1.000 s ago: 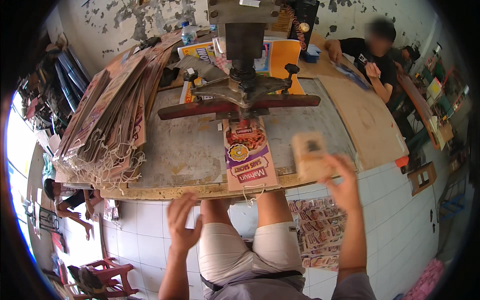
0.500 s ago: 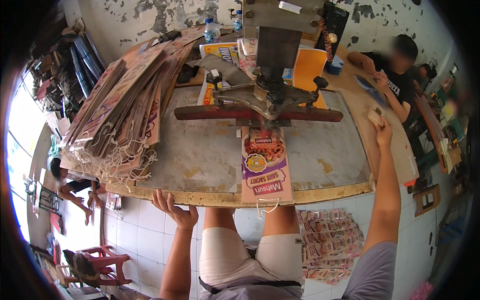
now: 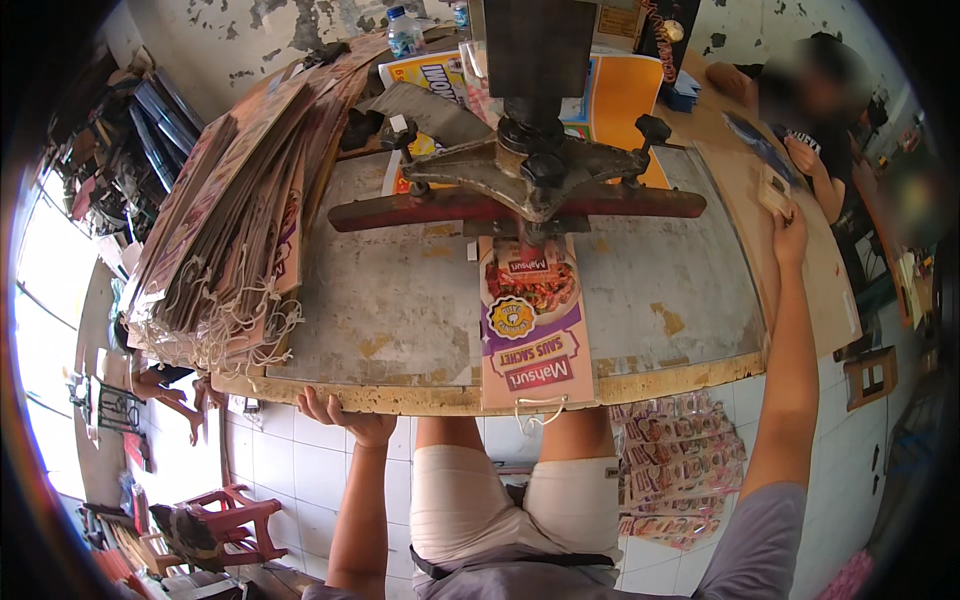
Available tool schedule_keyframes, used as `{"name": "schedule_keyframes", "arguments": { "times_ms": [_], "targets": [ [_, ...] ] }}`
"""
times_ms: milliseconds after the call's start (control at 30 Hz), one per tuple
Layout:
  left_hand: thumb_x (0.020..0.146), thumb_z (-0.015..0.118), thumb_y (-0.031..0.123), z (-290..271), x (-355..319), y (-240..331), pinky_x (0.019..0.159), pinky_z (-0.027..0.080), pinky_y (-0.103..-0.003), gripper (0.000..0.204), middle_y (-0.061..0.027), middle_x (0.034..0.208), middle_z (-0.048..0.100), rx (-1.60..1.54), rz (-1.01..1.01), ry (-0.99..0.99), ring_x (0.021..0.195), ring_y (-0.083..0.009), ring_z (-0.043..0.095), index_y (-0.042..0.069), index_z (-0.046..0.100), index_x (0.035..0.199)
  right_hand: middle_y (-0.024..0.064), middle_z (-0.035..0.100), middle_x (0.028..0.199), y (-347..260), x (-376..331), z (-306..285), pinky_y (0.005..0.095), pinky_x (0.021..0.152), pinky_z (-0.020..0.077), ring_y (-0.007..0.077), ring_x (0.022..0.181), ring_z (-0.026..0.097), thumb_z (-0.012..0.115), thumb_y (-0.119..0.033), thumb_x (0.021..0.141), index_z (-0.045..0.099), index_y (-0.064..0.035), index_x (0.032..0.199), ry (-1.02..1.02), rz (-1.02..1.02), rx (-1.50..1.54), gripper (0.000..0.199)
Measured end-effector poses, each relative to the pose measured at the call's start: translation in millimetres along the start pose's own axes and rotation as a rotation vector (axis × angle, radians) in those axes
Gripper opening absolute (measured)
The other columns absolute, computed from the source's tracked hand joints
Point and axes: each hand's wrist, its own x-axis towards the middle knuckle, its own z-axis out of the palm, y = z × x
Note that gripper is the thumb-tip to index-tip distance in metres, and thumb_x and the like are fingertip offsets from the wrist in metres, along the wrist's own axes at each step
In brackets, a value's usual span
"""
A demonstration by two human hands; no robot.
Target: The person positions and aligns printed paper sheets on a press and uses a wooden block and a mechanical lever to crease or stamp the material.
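At the right side of the table my right hand (image 3: 789,235) is closed on a small tan block (image 3: 774,192), its exact kind unclear. My left hand (image 3: 350,420) holds nothing and rests against the table's front edge, its fingers bent and slightly apart. Between my hands, a long pink and purple printed hanging card (image 3: 536,335) lies on the grey table plate (image 3: 390,310). Its near end, with a white string loop (image 3: 541,405), overhangs the edge. The press head with a dark red crossbar (image 3: 430,208) stands over the card's far end.
A tall heap of printed strips with strings (image 3: 215,240) fills the table's left. Behind the press are printed sheets (image 3: 622,95) and a water bottle (image 3: 404,35). A co-worker (image 3: 815,110) sits at the far right. Printed packs (image 3: 685,465) lie on the floor; a red stool (image 3: 235,525) stands left.
My view has shifted slightly. The left hand's fingers have bent in against the table edge. The right hand still has the tan block, and the card remains under the press.
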Motion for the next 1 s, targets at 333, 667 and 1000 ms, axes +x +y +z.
{"name": "schedule_keyframes", "arguments": {
  "times_ms": [333, 667, 1000],
  "targets": [
    [0.105, 0.065, 0.053, 0, -3, 2, 0.128, 0.014, -0.077, 0.081, -0.0268, 0.174, 0.023, -0.015, -0.018, -0.017, 0.162, -0.0547, 0.017, 0.011, 0.026, 0.163, 0.0345, 0.055, 0.154, -13, -22, -12, 0.0515, 0.116, 0.0506, 0.0491, 0.139, 0.06, 0.073, -0.022, 0.105, 0.044, 0.0045, 0.163, -0.047, 0.085, -0.026, 0.07],
    [0.1, 0.073, 0.043, -12, 2, 16, 0.129, 0.017, -0.076, 0.078, -0.027, 0.172, 0.033, -0.056, -0.073, -0.087, 0.161, -0.0544, 0.025, 0.01, 0.037, 0.16, 0.0337, 0.056, 0.148, -77, -135, -91, 0.0548, 0.111, 0.0504, 0.0537, 0.133, 0.058, 0.052, -0.017, 0.116, 0.054, 0.006, 0.149, -0.293, -0.031, -0.087, 0.041],
    [0.09, 0.074, 0.028, -26, 14, 24, 0.13, 0.017, -0.075, 0.081, -0.0264, 0.171, 0.035, -0.088, -0.091, -0.124, 0.161, -0.0554, 0.025, 0.007, 0.038, 0.159, 0.0216, 0.068, 0.14, -130, -235, -142, 0.0523, 0.107, 0.0531, 0.0433, 0.129, 0.065, 0.061, -0.021, 0.113, 0.066, -0.0001, 0.137, -0.038, -0.093, 0.073, 0.032]
  ]
}}
